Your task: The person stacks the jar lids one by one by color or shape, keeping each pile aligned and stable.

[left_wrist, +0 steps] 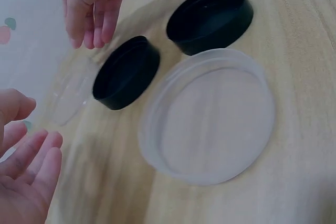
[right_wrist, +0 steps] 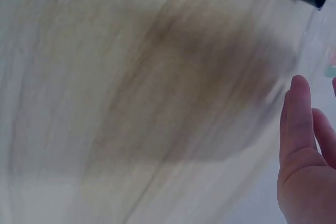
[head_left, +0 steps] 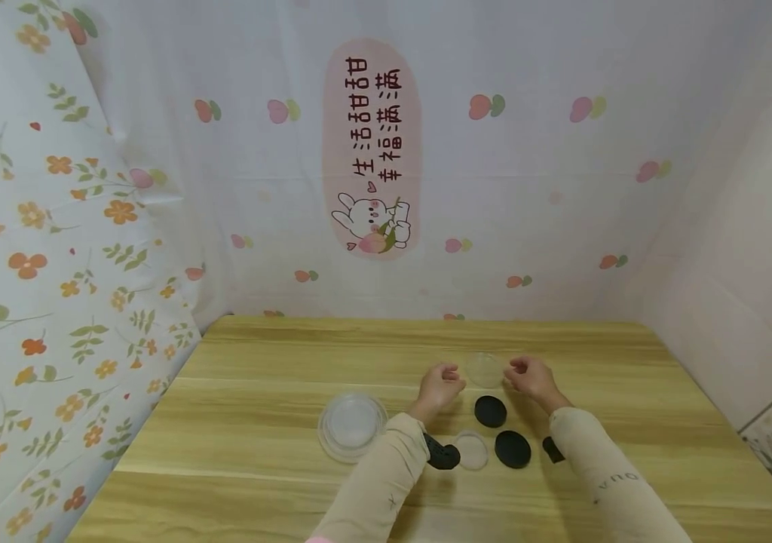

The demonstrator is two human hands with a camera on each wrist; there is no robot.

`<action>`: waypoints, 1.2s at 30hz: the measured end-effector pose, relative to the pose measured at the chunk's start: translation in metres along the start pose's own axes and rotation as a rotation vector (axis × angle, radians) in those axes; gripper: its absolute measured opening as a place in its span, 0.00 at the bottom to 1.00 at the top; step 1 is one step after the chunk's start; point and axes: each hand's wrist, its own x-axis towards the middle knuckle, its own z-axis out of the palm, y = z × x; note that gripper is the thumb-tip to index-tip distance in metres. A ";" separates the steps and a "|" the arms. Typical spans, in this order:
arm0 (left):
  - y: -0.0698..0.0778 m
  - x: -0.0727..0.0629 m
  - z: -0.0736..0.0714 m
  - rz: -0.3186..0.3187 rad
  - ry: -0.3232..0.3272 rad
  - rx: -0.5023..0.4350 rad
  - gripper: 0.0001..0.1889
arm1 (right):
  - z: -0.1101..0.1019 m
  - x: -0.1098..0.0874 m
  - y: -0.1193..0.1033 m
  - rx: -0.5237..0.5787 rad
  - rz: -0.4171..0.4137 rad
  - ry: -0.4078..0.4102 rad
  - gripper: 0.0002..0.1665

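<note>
A clear round lid point(head_left: 485, 369) lies toward the back of the table, between the two hands. My left hand point(head_left: 440, 386) is at its left side, fingers loosely bent and holding nothing. On the other side my right hand point(head_left: 534, 379) has its fingertips close to the lid's edge, also with nothing in its grasp. Just in front lie two black round lids point(left_wrist: 126, 73), rims upward. Beside them is a larger translucent lid point(left_wrist: 210, 121) with a raised rim. In the right wrist view, the right hand point(right_wrist: 304, 145) shows fairly straight fingers.
A stack of translucent round lids point(head_left: 352, 424) sits left of the left forearm. Black wrist devices point(head_left: 442, 454) hang low over the table near the lids. Behind the wooden table point(head_left: 277, 354) hangs a printed cloth point(head_left: 528, 188).
</note>
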 end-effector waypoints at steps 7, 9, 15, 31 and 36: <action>-0.008 -0.001 0.012 -0.034 0.021 -0.038 0.20 | 0.002 0.000 0.003 -0.110 -0.032 0.022 0.22; -0.009 -0.001 0.015 -0.038 0.016 -0.044 0.20 | 0.003 -0.001 0.003 -0.113 -0.045 0.021 0.21; -0.010 0.004 0.021 -0.035 -0.012 -0.031 0.22 | 0.006 0.003 0.003 -0.131 -0.082 0.029 0.20; -0.012 0.012 0.019 -0.062 -0.093 0.008 0.23 | 0.013 0.011 -0.002 -0.137 -0.094 0.023 0.19; -0.013 0.009 0.012 -0.060 -0.047 -0.009 0.21 | 0.017 0.009 -0.010 -0.123 -0.083 0.000 0.19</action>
